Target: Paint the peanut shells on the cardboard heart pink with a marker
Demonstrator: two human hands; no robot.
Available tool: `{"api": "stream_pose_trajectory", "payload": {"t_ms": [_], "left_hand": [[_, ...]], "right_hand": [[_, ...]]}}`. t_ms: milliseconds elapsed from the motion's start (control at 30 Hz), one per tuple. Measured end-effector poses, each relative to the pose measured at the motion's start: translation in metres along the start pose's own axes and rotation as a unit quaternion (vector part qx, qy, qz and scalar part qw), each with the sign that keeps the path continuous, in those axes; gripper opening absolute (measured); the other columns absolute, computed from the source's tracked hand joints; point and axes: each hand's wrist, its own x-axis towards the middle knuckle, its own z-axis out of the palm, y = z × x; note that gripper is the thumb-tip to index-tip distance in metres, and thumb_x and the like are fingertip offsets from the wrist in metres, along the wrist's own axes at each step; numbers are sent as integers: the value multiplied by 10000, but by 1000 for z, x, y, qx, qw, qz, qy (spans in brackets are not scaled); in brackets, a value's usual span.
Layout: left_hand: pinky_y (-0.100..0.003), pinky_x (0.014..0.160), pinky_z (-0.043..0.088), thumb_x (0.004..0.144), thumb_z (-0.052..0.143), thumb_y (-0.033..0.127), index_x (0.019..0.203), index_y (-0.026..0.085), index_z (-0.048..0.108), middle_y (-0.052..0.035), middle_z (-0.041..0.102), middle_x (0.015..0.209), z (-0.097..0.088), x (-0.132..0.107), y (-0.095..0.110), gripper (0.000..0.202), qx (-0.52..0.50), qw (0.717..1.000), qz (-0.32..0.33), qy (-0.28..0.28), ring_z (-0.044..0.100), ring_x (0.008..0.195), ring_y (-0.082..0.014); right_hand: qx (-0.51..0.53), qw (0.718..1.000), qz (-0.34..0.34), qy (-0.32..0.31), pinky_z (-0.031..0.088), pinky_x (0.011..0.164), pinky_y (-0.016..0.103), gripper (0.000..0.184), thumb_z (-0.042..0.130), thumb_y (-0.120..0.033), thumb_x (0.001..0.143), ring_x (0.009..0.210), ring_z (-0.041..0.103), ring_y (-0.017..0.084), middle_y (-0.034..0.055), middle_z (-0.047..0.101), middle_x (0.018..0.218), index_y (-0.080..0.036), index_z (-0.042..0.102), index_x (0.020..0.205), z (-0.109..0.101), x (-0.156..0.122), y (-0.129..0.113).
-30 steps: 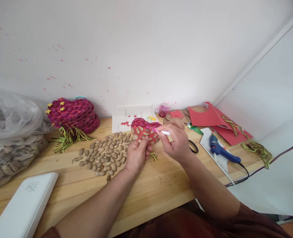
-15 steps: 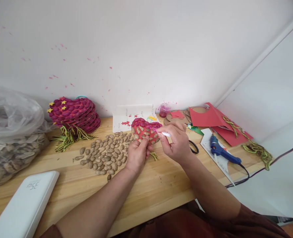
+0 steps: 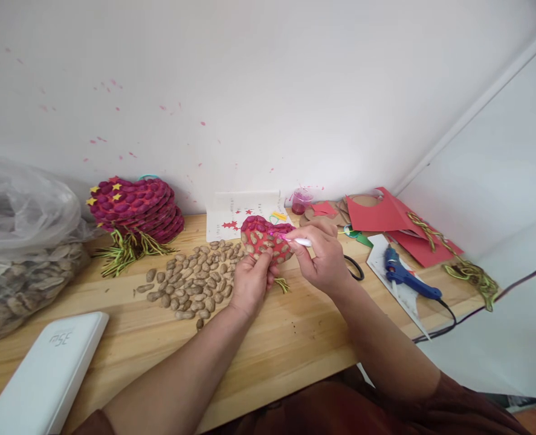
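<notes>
My left hand (image 3: 252, 279) grips the lower edge of a red heart-shaped card (image 3: 259, 243) covered with peanut shells, thumb on its front. Shells along the heart's top are painted magenta; the lower ones are still tan. A white-handled paintbrush (image 3: 302, 241) is pinched in my right hand (image 3: 322, 257), its magenta-wet tip touching the shells near the top middle. A green-yellow yarn tassel (image 3: 283, 285) pokes out below the heart. Loose peanuts (image 3: 199, 281) lie spread on the table left of my left hand.
Finished magenta hearts (image 3: 134, 208) are stacked at left, beside a plastic bag of shells (image 3: 27, 272) and a white power bank (image 3: 50, 374). A paint cup (image 3: 301, 201) stands near the wall. Red paper (image 3: 381, 211) and a blue glue gun (image 3: 410, 279) with its cord lie at right.
The brush tip and my right hand have shifted slightly left over the heart's upper shells. My left hand holds the heart in nearly the same place.
</notes>
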Motion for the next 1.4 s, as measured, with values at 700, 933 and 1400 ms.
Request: {"api": "stream_pose_trajectory", "payload": {"t_ms": [700, 933, 1400], "left_hand": [[-178, 362, 224, 663, 830, 468, 680, 171, 596, 26, 586, 496, -1, 1, 4, 379, -30, 999, -21, 2, 374, 368, -56], [-176, 364, 219, 657, 835, 476, 694, 172, 599, 28, 583, 495, 1, -1, 7, 387, -31, 999, -23, -3, 377, 366, -56], [-168, 350, 237, 645, 852, 496, 693, 178, 591, 30, 590, 490, 0, 0, 4, 414, -29, 999, -20, -10, 395, 356, -56]], "right_hand": [[26, 998, 46, 33, 474, 838, 405, 96, 602, -265, 989, 884, 665, 220, 38, 757, 888, -244, 696, 991, -1, -2, 9], [48, 997, 50, 37, 499, 843, 397, 100, 598, -258, 994, 876, 672, 210, 35, 762, 886, -243, 696, 981, 0, 1, 6], [54, 996, 61, 41, 484, 854, 405, 87, 603, -256, 989, 881, 666, 213, 30, 757, 894, -245, 688, 981, 2, -1, 7]]}}
